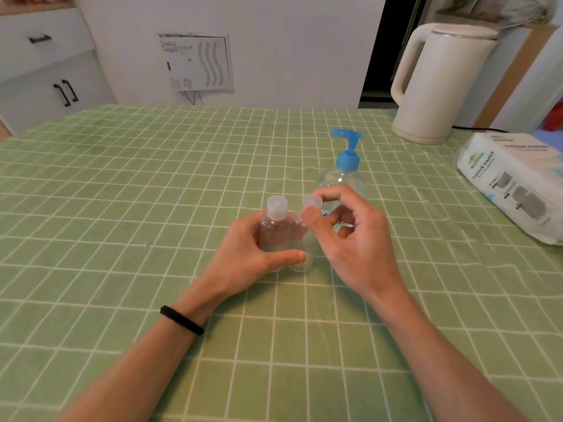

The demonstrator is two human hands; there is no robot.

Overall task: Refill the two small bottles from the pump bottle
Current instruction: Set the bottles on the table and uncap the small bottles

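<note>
Barely begun, I judge. At frame centre the left hand (243,249) clasps a capped small clear plastic bottle (275,222) and its twin (305,258), whose translucent cap (312,201) the right hand (358,242) pinches (off yet? unclear). The clear blue-headed pump bottle (346,166) stands just behind, unused.

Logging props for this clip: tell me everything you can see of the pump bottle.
The pump bottle is clear plastic with a blue pump head and collar, spout pointing to the person's left. It stands upright on the green checked tablecloth, behind the two small bottles. The right hand, pinching a cap, hides much of its body; a little blue label print shows past it. Contact and fill level cannot be told.
</note>
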